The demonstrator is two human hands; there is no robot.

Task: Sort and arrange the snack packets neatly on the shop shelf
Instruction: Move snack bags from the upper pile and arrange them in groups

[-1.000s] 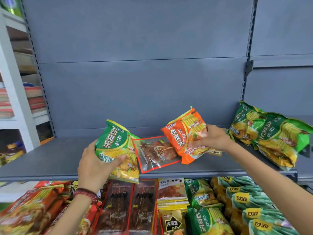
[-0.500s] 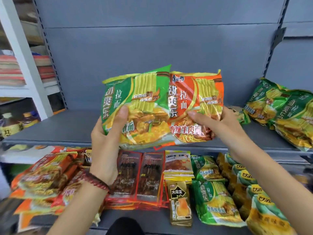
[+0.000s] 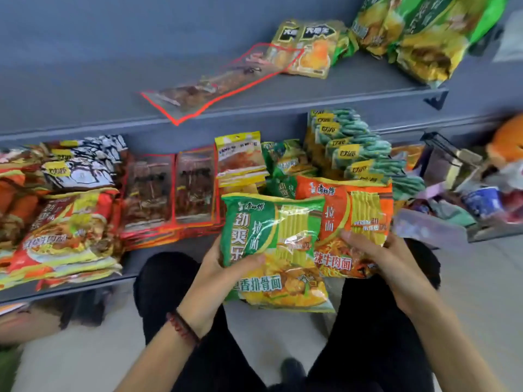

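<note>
Green noodle packet [image 3: 271,250] pinched in left hand [image 3: 215,270], overlapping orange noodle packet [image 3: 356,219] gripped in right hand [image 3: 379,258]; both upright, just before lower shelf [image 3: 131,257]. Matching orange stack [image 3: 65,239], seemingly, though blurred, far left, nearer left hand.

Upper shelf [image 3: 70,89] lies bare at left; red-edged packet [image 3: 223,80] and green packets [image 3: 424,32] crowd its right.

My green packet [image 3: 271,250] and orange packet [image 3: 359,219] are glossy, crinkled plastic film. The clear packet [image 3: 215,86] shines too. The shelf [image 3: 85,94] looks like smooth, matt metal.
</note>
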